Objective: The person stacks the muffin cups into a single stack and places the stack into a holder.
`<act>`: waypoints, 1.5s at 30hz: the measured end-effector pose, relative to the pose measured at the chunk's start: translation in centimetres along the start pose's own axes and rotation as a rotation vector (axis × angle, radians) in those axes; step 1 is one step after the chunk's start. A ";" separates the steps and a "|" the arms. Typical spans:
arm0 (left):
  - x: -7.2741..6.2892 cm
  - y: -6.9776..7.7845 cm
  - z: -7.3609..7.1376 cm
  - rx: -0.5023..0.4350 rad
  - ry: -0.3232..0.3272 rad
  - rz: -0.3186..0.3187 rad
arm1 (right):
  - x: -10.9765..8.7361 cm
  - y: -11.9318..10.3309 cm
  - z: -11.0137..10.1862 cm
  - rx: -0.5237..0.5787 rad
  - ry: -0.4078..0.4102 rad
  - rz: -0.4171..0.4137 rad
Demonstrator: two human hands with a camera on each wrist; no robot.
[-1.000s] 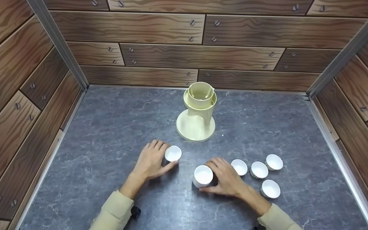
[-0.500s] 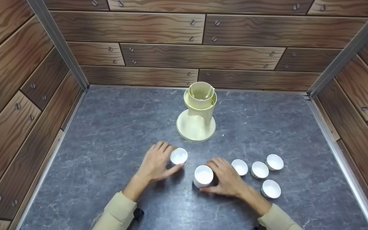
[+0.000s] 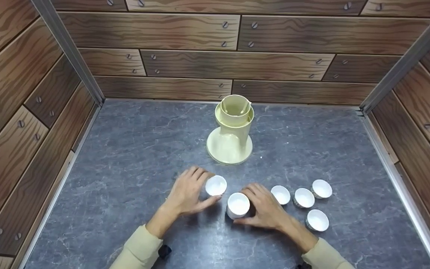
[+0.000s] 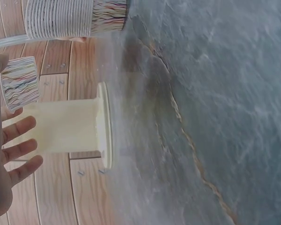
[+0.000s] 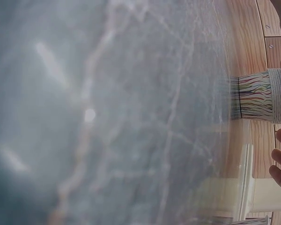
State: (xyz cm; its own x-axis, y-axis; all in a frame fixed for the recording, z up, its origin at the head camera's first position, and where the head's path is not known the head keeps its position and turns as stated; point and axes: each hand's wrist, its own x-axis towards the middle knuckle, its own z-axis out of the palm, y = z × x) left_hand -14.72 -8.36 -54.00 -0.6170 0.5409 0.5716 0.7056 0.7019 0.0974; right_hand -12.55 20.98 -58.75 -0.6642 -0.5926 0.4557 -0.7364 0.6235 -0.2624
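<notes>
In the head view, my left hand (image 3: 188, 191) pinches a small paper cup (image 3: 216, 186) between thumb and forefinger. The left wrist view shows this cup's wavy coloured lines (image 4: 19, 82) and its raised position off the table, the other fingers spread apart. Just to its right stands an upright stack of nested paper cups (image 3: 238, 205), white inside, with many rims one above another. My right hand (image 3: 262, 208) grips the stack from its right side, thumb at the front and fingers behind. The right wrist view catches the stack's patterned lowest cup (image 5: 255, 96).
Several loose paper cups (image 3: 304, 198) stand upright right of my right hand. Behind both hands is a cream stand (image 3: 230, 147) with a round base and a wide cylindrical top. Wood-patterned walls (image 3: 185, 65) border the grey marbled table (image 3: 133, 149) at back and sides.
My left hand has moved to the right and slightly toward me with its cup, nearing the stack. The right hand has kept its grip in place.
</notes>
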 end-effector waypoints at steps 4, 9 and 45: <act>0.3 0.5 -0.3 -0.014 0.015 0.018 | 0.0 0.0 0.0 0.007 -0.006 0.010; 0.6 1.0 -0.5 -0.038 0.038 0.046 | 0.0 0.0 0.0 0.008 0.000 0.001; 1.5 3.8 0.5 -0.110 0.044 0.097 | -0.2 0.2 0.3 -0.002 0.021 -0.021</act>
State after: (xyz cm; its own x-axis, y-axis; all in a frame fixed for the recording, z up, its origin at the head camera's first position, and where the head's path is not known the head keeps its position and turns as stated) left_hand -13.13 -4.68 -53.18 -0.5301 0.5811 0.6175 0.7963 0.5913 0.1272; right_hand -12.58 21.06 -59.10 -0.6457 -0.5950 0.4786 -0.7499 0.6121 -0.2507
